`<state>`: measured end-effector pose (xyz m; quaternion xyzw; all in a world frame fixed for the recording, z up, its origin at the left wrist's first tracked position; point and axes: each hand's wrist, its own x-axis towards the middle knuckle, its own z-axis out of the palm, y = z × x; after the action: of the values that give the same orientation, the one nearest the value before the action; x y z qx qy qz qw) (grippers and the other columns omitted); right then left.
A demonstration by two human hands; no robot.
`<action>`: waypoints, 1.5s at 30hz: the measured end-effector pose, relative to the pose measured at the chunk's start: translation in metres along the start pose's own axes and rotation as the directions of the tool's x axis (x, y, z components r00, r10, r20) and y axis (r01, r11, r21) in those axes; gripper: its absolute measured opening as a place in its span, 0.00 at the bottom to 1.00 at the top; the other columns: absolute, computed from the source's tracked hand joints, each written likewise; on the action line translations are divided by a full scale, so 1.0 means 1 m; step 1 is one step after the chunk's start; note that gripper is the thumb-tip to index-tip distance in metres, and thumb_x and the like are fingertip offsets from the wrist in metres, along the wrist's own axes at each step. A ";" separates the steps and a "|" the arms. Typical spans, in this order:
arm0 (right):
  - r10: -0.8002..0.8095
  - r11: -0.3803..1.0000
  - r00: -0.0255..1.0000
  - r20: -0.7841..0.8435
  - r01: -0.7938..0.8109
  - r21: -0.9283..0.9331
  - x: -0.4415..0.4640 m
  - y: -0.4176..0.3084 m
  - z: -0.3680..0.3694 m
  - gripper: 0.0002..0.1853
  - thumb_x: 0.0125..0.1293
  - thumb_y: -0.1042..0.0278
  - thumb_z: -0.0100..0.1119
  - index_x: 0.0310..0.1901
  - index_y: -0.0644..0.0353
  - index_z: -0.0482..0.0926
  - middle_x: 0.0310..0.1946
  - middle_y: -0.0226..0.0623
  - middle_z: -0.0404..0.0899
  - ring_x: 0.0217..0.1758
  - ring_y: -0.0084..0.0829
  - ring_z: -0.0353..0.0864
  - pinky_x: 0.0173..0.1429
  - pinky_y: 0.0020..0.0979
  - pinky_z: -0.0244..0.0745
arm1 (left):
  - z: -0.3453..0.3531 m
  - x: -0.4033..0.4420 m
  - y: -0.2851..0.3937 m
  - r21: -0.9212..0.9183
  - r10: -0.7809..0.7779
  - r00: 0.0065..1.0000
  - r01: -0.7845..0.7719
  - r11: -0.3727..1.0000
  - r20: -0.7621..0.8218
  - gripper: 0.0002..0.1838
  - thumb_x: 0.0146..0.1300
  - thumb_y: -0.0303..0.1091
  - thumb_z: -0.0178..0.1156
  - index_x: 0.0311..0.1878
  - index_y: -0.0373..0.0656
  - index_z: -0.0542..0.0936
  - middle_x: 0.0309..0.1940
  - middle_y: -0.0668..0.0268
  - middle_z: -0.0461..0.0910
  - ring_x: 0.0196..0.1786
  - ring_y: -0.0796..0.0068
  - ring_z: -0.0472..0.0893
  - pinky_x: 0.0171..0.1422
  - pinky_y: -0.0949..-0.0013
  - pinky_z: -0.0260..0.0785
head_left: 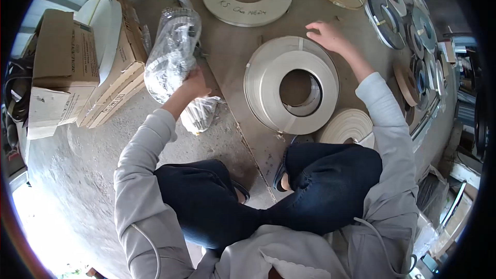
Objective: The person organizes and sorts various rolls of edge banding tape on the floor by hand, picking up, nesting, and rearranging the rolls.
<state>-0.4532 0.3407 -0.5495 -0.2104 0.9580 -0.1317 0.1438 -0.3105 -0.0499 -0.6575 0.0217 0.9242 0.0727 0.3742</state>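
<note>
At eleven o'clock your left hand (194,84) meets the plastic bag (172,51), finger closure unclear; slick film could slip. Your right hand (327,36), one o'clock, spreads empty.

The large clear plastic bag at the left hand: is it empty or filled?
Filled, at least partly: the large bag bulges, and pale contents show through it. How full, I cannot tell.

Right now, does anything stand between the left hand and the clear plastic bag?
Nothing visible: the left hand is against the clear plastic bag, though its grip is partly hidden. The cardboard box stands off left, not between them.
</note>
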 end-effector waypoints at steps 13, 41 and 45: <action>0.251 0.881 0.967 0.048 -0.248 0.404 -0.166 0.103 0.106 0.33 0.54 0.52 0.63 0.54 0.68 0.68 0.43 0.49 0.76 0.43 0.41 0.78 0.49 0.36 0.72 | -0.021 -0.055 0.111 -0.431 0.245 0.966 -0.186 0.883 0.084 0.34 0.59 0.43 0.61 0.64 0.36 0.61 0.52 0.50 0.71 0.52 0.61 0.75 0.56 0.66 0.68; 0.289 0.942 0.950 0.118 -0.304 0.145 -0.175 0.052 0.064 0.41 0.46 0.56 0.66 0.57 0.64 0.55 0.43 0.59 0.73 0.46 0.55 0.75 0.50 0.45 0.72 | 0.043 -0.054 0.172 -0.887 0.118 0.945 0.235 0.399 0.304 0.29 0.59 0.47 0.61 0.56 0.38 0.65 0.44 0.66 0.73 0.43 0.79 0.71 0.48 0.73 0.63; 0.351 0.915 0.909 0.226 -0.384 0.122 -0.144 0.044 0.054 0.40 0.46 0.53 0.65 0.56 0.66 0.56 0.40 0.59 0.76 0.45 0.56 0.76 0.49 0.46 0.72 | 0.016 -0.043 0.162 -0.931 0.010 0.993 0.110 0.347 0.121 0.30 0.57 0.47 0.62 0.54 0.34 0.68 0.44 0.60 0.76 0.46 0.72 0.74 0.51 0.69 0.67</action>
<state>-0.3259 0.4323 -0.5818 -0.0255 0.9470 -0.1585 0.2781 -0.2705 0.1080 -0.6150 -0.2201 0.6965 0.5742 0.3698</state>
